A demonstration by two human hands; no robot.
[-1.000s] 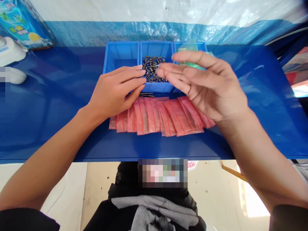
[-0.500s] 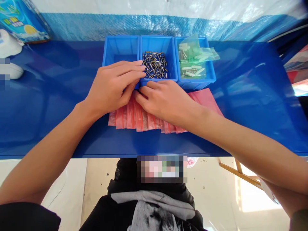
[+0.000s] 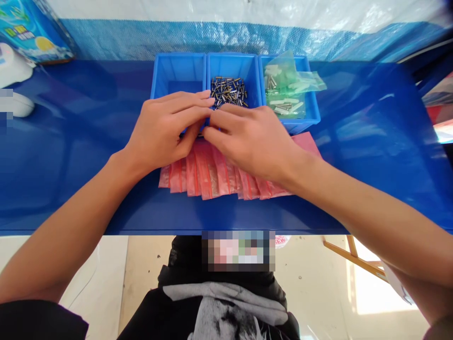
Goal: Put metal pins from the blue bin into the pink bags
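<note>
My left hand (image 3: pixel 173 125) is closed in a cupped shape at the front edge of the blue bins, thumb tucked under the fingers. My right hand (image 3: pixel 249 137) meets it there, its thumb and fingers bent together; whatever lies between the fingertips is hidden. Just behind the fingertips, the middle blue bin (image 3: pixel 233 66) holds a heap of small metal rivets (image 3: pixel 230 92). Below both hands, a row of overlapping pink zip bags (image 3: pixel 208 174) lies on the blue table (image 3: pixel 159 212); my right hand and forearm cover part of them.
To the left stands another blue bin (image 3: pixel 180 71). The right-hand blue bin (image 3: pixel 311 111) contains green-tinted bags (image 3: pixel 288 104) with white and metal pieces. A blue printed package (image 3: pixel 31 35) and a white object (image 3: pixel 16 63) are at the far left. A tarp (image 3: pixel 123 38) hangs behind.
My right hand has shifted slightly up and to the right, now overlapping the front of the middle bin. My left hand stays nearly in place.
</note>
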